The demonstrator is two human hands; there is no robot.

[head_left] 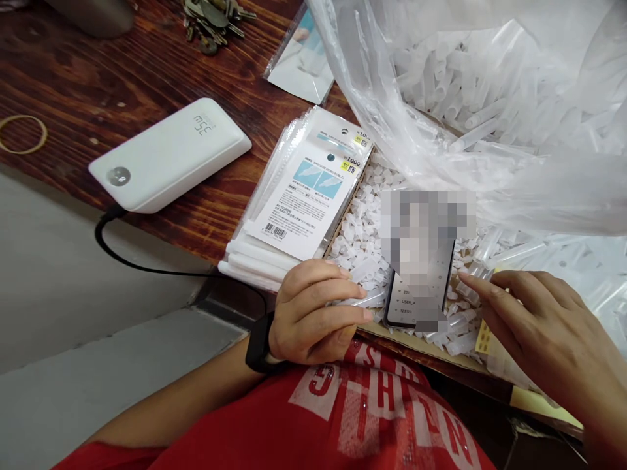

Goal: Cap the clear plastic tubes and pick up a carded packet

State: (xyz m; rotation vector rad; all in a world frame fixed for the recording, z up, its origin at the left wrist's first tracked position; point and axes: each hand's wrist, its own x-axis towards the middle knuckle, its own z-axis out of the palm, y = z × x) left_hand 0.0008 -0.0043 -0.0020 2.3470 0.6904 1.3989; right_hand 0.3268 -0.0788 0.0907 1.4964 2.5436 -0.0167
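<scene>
A smartphone lies on a heap of small white translucent plastic pieces in a shallow cardboard box. Part of its screen is blurred; a list shows below. My left hand, wearing a black wristband, rests at the box's near left edge with fingers loosely curved and apart. A clear tube lies by its fingertips; whether they touch it I cannot tell. To the right of the phone hovers my right hand, open, its index finger stretched towards the phone, with clear plastic packets beneath it.
Stacked printed packets lie left of the box. Beyond are a white power bank with a black cable, keys, a rubber band and another packet. A large clear bag of translucent tubes fills the back right.
</scene>
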